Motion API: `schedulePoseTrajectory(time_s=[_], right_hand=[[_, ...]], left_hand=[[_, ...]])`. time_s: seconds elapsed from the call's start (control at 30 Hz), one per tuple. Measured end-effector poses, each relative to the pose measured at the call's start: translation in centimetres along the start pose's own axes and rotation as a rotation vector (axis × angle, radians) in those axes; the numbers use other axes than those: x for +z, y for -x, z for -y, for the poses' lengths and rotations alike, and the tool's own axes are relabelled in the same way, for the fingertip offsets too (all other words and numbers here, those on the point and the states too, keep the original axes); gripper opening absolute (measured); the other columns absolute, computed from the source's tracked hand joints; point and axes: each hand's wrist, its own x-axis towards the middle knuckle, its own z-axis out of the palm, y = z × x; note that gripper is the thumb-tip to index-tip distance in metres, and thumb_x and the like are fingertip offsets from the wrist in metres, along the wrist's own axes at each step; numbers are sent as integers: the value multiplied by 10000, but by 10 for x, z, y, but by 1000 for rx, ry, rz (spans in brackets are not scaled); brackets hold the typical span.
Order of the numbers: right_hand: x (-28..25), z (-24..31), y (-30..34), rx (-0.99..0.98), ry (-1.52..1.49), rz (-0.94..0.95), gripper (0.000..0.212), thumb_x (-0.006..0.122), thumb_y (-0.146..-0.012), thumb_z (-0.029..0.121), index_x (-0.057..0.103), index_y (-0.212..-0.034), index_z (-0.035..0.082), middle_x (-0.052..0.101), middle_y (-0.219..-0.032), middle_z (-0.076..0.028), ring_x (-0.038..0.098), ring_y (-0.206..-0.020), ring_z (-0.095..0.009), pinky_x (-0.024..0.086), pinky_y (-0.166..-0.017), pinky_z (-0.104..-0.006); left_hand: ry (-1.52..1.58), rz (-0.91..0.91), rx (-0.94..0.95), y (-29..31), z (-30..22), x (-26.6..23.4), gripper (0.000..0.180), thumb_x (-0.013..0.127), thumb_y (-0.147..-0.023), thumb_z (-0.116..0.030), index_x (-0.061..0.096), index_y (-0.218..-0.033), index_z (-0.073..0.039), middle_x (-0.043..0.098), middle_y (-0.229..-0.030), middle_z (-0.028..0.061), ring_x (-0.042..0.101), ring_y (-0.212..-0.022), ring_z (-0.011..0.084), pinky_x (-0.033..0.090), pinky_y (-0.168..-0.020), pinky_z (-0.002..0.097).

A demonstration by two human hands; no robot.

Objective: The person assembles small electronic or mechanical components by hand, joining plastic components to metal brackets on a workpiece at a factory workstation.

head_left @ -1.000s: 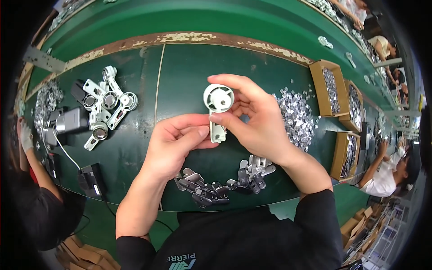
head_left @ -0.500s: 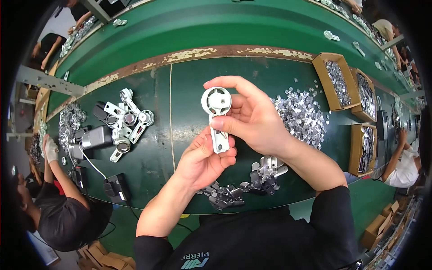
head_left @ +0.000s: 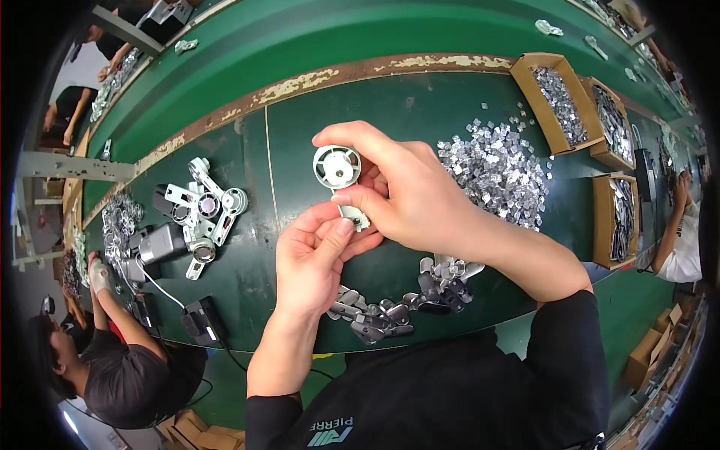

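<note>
My right fingers [head_left: 364,201] gripped the round-topped white part [head_left: 338,167] higher up; my left fingers [head_left: 334,240] pinched it lower down, likely so it couldn't wobble.

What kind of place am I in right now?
Probably a factory assembly workshop: there's a cluster of white parts and a heap of small shiny pieces on a green workbench, with a co-worker alongside.

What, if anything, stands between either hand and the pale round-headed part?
Nothing visible: the left hand directly holds the pale part by its lower end, and the right hand grips it just below its round top.
</note>
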Motion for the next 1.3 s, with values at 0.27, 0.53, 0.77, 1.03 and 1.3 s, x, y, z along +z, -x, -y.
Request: schedulePoseTrajectory(time_s=[0.27,0.53,0.77,1.03,1.3], right_hand=[[5,-5,3,-4,-36,-38,398,625,-790,-59,524,-1162,41,641,-748,-123,666,-641,-249,509,-561,-358],[-4,-1,1,191,-605,16,556,656,-820,-118,426,-1302,40,614,-1010,-67,611,-948,-126,531,-820,-274],[4,-2,9,162,-643,5,601,611,-799,-144,387,-1307,85,631,-880,-152,645,-752,-170,510,-572,-236],[-18,1,0,229,-889,208,719,666,-819,-81,327,-1449,-17,622,-1148,-214,633,-1095,-267,538,-915,-377],[-2,5,7,272,-505,29,442,630,-863,-87,462,-1266,-16,641,-980,-124,664,-907,-173,574,-777,-289]], left_hand=[[45,59,31,-1,4,-7,181,505,-963,39,577,-1128,33,670,-1067,197,679,-1005,312,581,-909,448],[641,330,-273,-6,5,-16,349,489,-1017,-237,423,-1257,8,576,-1216,297,675,-1009,366,608,-813,441],[938,503,-487,-6,18,-12,337,530,-989,-188,471,-1231,39,629,-1079,202,701,-881,277,617,-749,383],[270,177,-124,-3,0,-4,125,649,-917,-51,540,-971,-22,688,-897,169,718,-781,258,603,-666,333],[-177,-22,39,1,-9,10,223,729,-845,0,542,-965,20,701,-872,125,705,-790,154,581,-711,269]])
